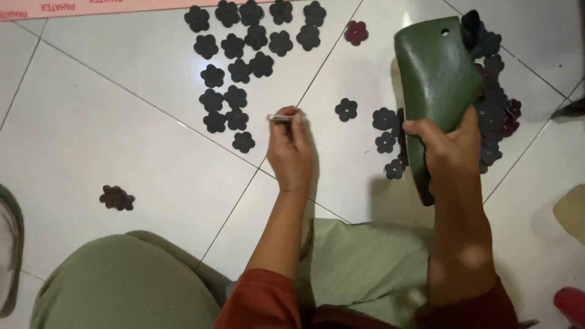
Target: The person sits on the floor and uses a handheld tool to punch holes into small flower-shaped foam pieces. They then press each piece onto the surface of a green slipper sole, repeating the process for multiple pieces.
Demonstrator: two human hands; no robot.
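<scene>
your left hand [291,146] was closed around a thin silver pen-like tool [279,117], its tip pointing left over the white tiled floor [91,122], just beside the lowest of the black flower-shaped cutouts [244,142]. your right hand [448,146] was clamped on a dark green shoe last [436,85], holding it tilted with the end that has a small hole pointing away from you and the narrow end down near your wrist.

the flower cutouts lay flat on the tiles, not in any box or tray: a neat group in rows [244,55] up and to the left of the tool, a single black one [346,109] between your hands, a few more [385,131] just left of the last, and an overlapping heap [495,103] behind and to the right of it. one dark red flower [356,32] sat apart near the top, and a brownish one [117,198] lay well apart at the left, near your knee [122,280] in olive trousers. a pink sheet edge [91,7] ran along the top.
</scene>
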